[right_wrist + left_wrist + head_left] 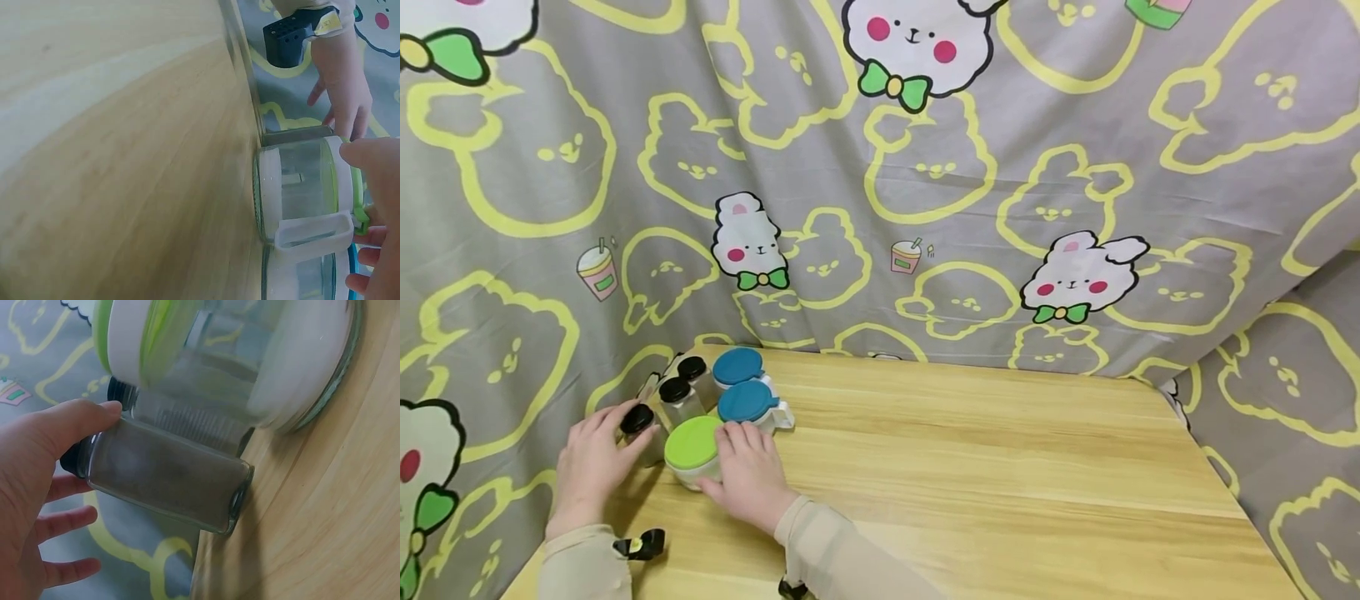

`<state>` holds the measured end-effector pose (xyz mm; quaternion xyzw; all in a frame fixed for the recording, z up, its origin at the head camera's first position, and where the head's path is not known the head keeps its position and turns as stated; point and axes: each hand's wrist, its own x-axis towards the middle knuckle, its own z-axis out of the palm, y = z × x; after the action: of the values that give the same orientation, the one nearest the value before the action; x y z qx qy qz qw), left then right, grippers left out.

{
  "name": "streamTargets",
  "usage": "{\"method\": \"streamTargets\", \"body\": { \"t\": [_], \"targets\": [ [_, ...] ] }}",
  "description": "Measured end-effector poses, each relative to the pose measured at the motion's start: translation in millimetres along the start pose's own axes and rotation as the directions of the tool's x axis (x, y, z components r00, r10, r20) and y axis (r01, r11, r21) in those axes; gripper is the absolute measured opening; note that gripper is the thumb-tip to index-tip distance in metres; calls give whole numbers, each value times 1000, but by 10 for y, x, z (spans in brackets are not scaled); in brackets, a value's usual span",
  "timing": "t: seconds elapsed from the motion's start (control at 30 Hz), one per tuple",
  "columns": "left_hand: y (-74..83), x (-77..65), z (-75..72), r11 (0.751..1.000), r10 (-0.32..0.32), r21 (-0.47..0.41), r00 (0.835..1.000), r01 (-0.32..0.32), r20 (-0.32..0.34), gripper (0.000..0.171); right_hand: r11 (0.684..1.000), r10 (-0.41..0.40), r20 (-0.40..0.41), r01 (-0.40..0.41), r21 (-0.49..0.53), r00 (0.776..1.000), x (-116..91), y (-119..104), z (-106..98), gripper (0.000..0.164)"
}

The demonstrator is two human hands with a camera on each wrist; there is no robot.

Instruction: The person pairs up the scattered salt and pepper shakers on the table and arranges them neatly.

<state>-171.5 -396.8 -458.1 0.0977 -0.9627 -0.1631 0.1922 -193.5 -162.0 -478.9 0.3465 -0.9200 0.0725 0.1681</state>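
At the table's left edge, my left hand point(591, 462) pinches a black-capped clear bottle point(165, 472) near its cap, thumb on one side and index finger on the other. Its remaining fingers stay spread, off the glass. Dark contents show inside the bottle, which stands upright. Right beside it is a clear jar with a green lid point(692, 443) and a white handle point(312, 234). My right hand point(752, 479) grips this jar around the lid, thumb at the near side and fingers at the far side.
Behind are two jars with blue lids, a nearer one point(747, 402) and a farther one point(738, 367). Two more black-capped bottles point(674, 390) stand left of them. A patterned grey curtain point(925, 183) hangs along the back and left edges of the wooden table point(1000, 467).
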Motion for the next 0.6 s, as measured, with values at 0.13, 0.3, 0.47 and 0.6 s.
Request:
{"method": "streamTargets", "body": {
  "t": [0.13,0.3,0.47,0.6],
  "targets": [
    [-12,-11,-13,1000,9,-5,1000,-9,4,64,1000,-22,-11,22,16,1000,-36,66,17,70],
    [-15,-13,-16,1000,22,-15,1000,-22,1,63,998,-51,-39,52,26,998,-86,170,2,69],
    [-26,-10,-13,999,30,-18,1000,-30,-3,62,998,-58,-72,60,26,996,-116,222,3,69],
    [-28,-10,-22,999,35,-22,999,-35,-10,62,999,-31,-67,33,33,997,-112,189,27,76]
  ]
}}
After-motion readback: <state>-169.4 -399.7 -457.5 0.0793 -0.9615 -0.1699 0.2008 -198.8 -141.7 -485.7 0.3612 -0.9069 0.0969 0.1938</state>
